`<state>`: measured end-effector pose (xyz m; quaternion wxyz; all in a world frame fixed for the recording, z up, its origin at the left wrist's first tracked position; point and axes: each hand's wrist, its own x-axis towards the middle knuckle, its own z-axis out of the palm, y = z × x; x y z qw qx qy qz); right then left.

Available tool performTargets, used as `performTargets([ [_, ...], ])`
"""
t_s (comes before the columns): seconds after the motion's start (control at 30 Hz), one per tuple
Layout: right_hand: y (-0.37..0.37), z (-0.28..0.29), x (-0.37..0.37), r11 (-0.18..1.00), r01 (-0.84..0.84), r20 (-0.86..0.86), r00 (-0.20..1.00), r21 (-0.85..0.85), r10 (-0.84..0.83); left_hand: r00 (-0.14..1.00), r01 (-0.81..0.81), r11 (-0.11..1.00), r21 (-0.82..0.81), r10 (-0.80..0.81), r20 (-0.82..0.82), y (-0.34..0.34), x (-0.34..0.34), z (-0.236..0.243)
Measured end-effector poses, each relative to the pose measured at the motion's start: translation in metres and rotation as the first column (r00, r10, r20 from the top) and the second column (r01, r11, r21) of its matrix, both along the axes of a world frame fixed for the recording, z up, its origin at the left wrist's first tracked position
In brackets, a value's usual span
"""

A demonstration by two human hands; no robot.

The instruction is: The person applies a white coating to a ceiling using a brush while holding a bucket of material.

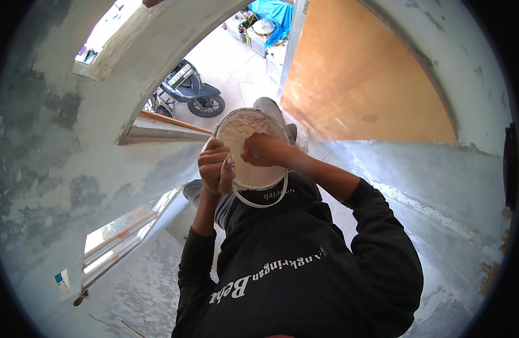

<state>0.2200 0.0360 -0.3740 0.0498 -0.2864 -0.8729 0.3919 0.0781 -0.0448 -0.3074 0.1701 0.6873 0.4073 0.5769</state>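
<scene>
A round white bucket (259, 177) is held up in front of my body, its opening facing me. My left hand (215, 166) is closed on the left side of its rim, with whitish smears on the thumb. The bucket's inner wall is coated with pale residue. Inside its mouth is my right hand (266, 150), fingers curled closed. A small red bit shows at those fingers, but the rest of what they hold is hidden. The white bucket handle (263, 205) hangs loose below the rim, against my dark clothing.
Patchy grey-white plastered walls (101, 163) rise on both sides. An orange-brown door panel (361, 79) stands at the far right. Beyond the doorway are a parked motorbike (193, 90), grey bins (257, 40) and a blue tarp (277, 16). A window opening (124, 236) lies at left.
</scene>
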Motion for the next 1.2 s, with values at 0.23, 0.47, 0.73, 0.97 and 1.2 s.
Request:
performTargets([
  [0.23,0.010,0.011,-0.001,0.990,0.037,-0.055,0.997,-0.135,-0.045,0.998,-0.042,0.998,0.040,0.039,0.058,0.002,-0.004,-0.004],
  [0.47,-0.007,0.013,-0.002,0.992,-0.034,0.000,0.999,-0.122,0.034,0.996,-0.058,0.998,-0.020,0.059,0.071,0.003,-0.012,-0.011],
  [0.73,0.008,0.012,-0.017,0.978,0.129,-0.002,0.991,-0.163,-0.131,0.985,-0.098,0.994,-0.041,0.103,0.138,0.000,-0.020,-0.016],
  [0.97,0.005,0.008,-0.023,0.977,-0.082,0.104,0.989,-0.199,0.104,0.988,-0.105,0.994,-0.029,0.108,0.114,0.002,-0.015,-0.015],
  [1.2,0.006,0.000,-0.014,0.997,0.075,0.119,0.990,-0.016,-0.072,0.992,-0.087,0.996,-0.025,0.089,0.093,0.004,-0.012,-0.013],
])
